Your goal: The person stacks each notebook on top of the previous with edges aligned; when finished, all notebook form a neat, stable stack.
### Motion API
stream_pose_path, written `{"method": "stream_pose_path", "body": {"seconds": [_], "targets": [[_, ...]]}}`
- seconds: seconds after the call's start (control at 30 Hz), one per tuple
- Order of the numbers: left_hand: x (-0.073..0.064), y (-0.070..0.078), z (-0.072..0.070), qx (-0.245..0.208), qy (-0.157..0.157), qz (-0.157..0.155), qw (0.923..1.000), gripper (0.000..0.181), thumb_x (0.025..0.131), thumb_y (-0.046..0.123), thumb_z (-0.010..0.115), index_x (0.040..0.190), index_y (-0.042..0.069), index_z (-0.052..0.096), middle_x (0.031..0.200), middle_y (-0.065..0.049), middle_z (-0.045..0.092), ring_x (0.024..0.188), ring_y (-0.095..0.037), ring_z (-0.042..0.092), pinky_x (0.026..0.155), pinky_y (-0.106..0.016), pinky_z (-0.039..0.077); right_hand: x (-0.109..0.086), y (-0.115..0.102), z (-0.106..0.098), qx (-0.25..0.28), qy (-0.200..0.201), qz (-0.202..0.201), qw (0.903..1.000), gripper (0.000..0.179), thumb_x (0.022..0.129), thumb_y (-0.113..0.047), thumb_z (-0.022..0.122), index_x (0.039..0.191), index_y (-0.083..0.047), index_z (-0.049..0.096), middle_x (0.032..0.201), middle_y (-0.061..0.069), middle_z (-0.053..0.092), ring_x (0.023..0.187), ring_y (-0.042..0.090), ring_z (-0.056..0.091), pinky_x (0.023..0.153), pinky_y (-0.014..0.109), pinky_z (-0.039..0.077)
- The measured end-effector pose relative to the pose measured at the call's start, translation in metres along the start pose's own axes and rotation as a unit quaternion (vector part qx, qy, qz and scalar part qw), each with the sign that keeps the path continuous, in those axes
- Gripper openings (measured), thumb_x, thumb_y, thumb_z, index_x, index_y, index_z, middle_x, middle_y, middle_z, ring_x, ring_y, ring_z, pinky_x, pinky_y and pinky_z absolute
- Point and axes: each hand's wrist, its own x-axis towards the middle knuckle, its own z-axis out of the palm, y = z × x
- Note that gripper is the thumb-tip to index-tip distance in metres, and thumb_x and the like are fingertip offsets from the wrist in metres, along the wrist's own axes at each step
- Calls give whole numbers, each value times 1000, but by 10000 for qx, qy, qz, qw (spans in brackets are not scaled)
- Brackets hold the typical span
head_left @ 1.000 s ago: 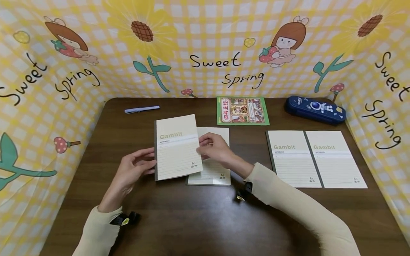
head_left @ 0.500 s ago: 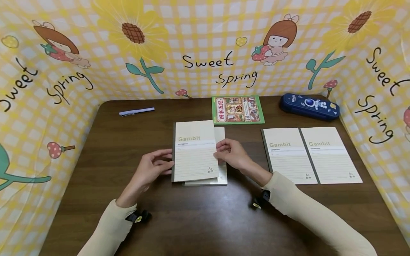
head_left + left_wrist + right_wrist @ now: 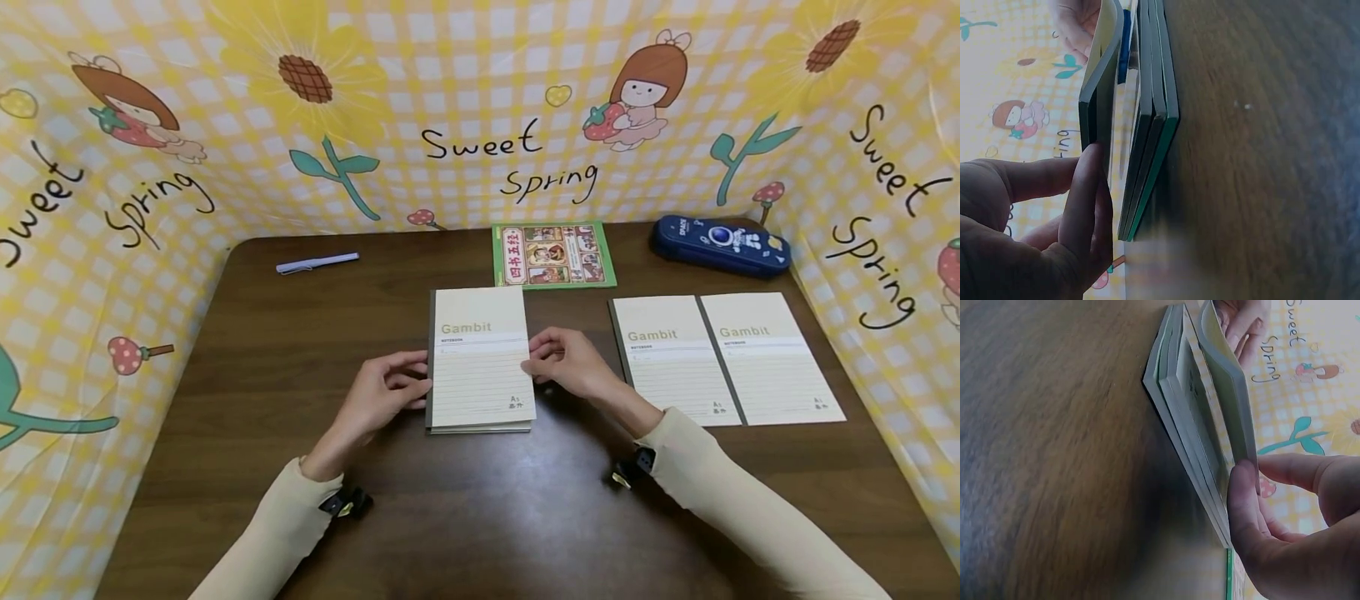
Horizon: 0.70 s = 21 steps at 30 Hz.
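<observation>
– cream, that notebook (image 3: 480,358); where is it now?
– between the left fingers (image 3: 1085,203) and right fingers (image 3: 1244,503), each set pinching one long edge. it has moved rightward and hangs almost squarely over the stack (image 3: 1152,134) beneath the fingers, a gap showing.
– so the lining-up is nearly done?
– i'd judge so, though it isn't set down yet. the stack's layer count is hard to tell in the dim wrist views.
– and the two notebooks (image 3: 667,371) beyond the right fingers?
– flat on the table (image 3: 487,525), untouched.

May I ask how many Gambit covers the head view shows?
3: on the held notebook above the stack, the inner notebook at right and the outer notebook beside it. The stack may hide more.
</observation>
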Motion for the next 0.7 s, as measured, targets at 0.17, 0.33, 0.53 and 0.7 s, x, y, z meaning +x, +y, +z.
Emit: {"method": "stream_pose_path", "body": {"seconds": [0.17, 0.33, 0.53, 0.7], "targets": [[3, 1, 3, 65, -21, 56, 10000, 51, 98, 1, 70, 146, -2, 56, 129, -28, 64, 96, -20, 74, 79, -35, 66, 1, 5, -3, -33, -23, 61, 10000, 32, 95, -10, 74, 120, 7, 63, 105, 20, 71, 83, 25, 76, 78, 39, 64], [5, 0, 3, 377, 15, 176, 9991, 49, 98, 5, 71, 145, -4, 57, 127, -28, 66, 99, -27, 75, 78, -35, 66, 2, 12, -1, -62, -16, 69, 10000, 30, 94, -8, 76, 118, 6, 63, 103, 19, 71, 80, 21, 74, 75, 37, 64], [5, -1, 4, 1209, 151, 339, 9920, 48, 98, 13, 73, 142, -2, 62, 119, -23, 70, 98, -29, 77, 75, -31, 64, 2, 16, 1, -54, 32, 132, 9999, 27, 93, -6, 77, 115, 3, 65, 99, 16, 71, 77, 17, 74, 73, 34, 65], [6, -2, 5, 1387, 263, 363, 9893, 48, 97, 13, 74, 141, -2, 63, 114, -21, 69, 95, -28, 77, 72, -28, 63, 2, 19, 3, 71, -16, 176, 9998, 29, 92, -5, 78, 116, 4, 65, 99, 16, 70, 76, 16, 72, 75, 35, 65]]}}
